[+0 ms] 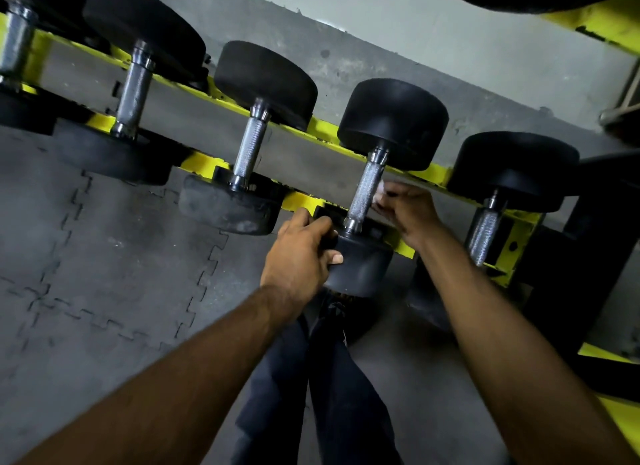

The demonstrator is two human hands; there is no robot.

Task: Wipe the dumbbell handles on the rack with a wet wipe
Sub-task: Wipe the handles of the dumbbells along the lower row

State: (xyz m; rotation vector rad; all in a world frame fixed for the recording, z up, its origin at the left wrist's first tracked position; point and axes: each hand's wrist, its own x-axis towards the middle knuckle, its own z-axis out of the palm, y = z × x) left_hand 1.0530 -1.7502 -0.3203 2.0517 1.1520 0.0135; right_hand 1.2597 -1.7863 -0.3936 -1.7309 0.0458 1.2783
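Reaching forward above dark trousers (332, 378), the left hand (298, 253) grips the near black head of a dumbbell (363, 263), fingers wrapped over its top edge and thumb pressed on its face. Just beyond, the right hand (407, 210), blurred, has its fingers curled round a scrap of white wet wipe (380, 191) right beside the knurled steel handle (365, 190); whether the wipe touches it is unclear. That dumbbell lies across the yellow rack (199, 161) among other dumbbells (249, 145), with grey floor mats (104, 274) to the left and a concrete wall (450, 48) behind.
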